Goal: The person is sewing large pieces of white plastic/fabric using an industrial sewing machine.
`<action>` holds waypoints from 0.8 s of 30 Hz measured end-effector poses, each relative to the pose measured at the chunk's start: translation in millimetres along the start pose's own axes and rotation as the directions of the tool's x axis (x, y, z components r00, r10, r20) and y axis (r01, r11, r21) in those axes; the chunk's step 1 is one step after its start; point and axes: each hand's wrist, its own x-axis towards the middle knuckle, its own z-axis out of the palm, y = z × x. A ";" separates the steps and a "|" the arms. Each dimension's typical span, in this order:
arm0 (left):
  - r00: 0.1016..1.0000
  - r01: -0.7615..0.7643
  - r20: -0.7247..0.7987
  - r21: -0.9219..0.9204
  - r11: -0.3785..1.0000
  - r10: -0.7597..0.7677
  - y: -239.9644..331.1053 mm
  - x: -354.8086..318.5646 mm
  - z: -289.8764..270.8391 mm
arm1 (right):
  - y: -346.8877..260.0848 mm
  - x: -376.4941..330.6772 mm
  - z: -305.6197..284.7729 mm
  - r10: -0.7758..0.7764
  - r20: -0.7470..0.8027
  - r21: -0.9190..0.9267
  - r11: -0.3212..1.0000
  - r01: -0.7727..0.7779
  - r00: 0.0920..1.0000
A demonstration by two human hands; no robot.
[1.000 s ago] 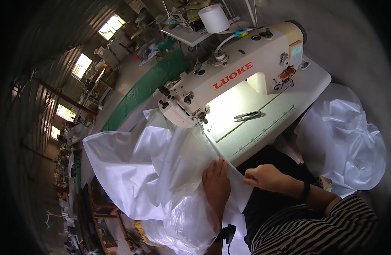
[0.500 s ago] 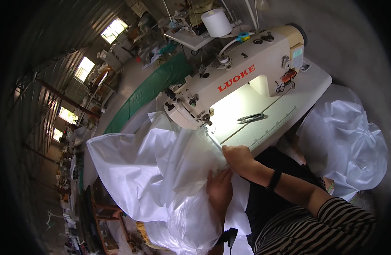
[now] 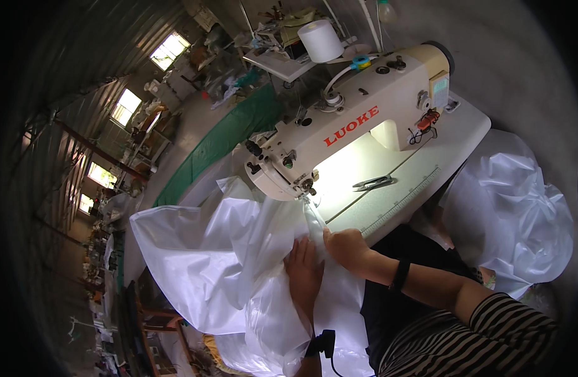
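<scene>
A large white translucent plastic sheet (image 3: pixel 207 264) hangs in folds over the front and left of a cream sewing machine (image 3: pixel 355 119). Its edge runs up under the needle area (image 3: pixel 309 198), where the presser foot is hard to make out. My right hand (image 3: pixel 347 250) is closed on that edge, thumb and fingers pinching it at the front of the machine bed. Just left of it, my left hand (image 3: pixel 303 267) lies with fingers stretched out on the sheet. Thread snips (image 3: pixel 374 183) lie on the lit bed, out of both hands.
A white thread cone (image 3: pixel 320 41) stands on a small shelf behind the machine. More white plastic sheet (image 3: pixel 515 213) is bunched at the right. Green cloth (image 3: pixel 220 141) covers part of the table at the far left. A wooden chair (image 3: pixel 160 323) stands lower left.
My left hand has slid up and left across the sheet, its fingers now stretched toward the needle. My right hand has shifted slightly down and left, still pinching the edge.
</scene>
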 end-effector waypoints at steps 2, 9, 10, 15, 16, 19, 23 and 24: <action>1.000 -0.008 -0.007 -0.028 1.000 0.008 -7.5 9.6 6.2 | 2.4 11.5 5.7 0.003 -0.018 -0.001 1.000 -0.003 1.000; 0.998 0.045 0.033 0.094 0.995 -0.048 -31.7 50.2 19.8 | 11.0 54.1 27.0 -0.005 -0.062 0.035 0.999 0.008 0.998; 0.998 0.051 0.041 0.117 0.992 -0.056 -34.3 53.6 20.5 | 11.8 56.2 28.2 -0.015 -0.057 0.022 1.000 0.017 0.998; 0.996 0.061 0.052 0.117 0.991 -0.067 -41.0 58.2 26.1 | 14.7 49.8 27.1 0.005 -0.050 0.133 0.991 0.001 0.999; 0.999 0.038 0.002 0.122 0.992 -0.038 -42.1 58.0 27.7 | 15.1 47.4 26.0 0.008 -0.021 0.132 0.991 -0.005 1.000; 0.998 0.050 0.023 0.124 0.991 -0.053 -44.7 58.8 30.9 | 15.7 45.2 22.5 -0.009 -0.031 0.148 0.989 0.014 0.999; 0.999 0.042 -0.027 0.169 0.985 -0.038 -33.9 56.8 24.0 | 17.0 48.9 17.6 0.010 0.067 0.217 0.976 -0.024 0.998; 0.998 0.029 -0.058 0.124 0.992 -0.022 -26.4 54.3 20.1 | 17.7 49.8 16.8 0.020 0.066 0.223 0.974 -0.034 0.998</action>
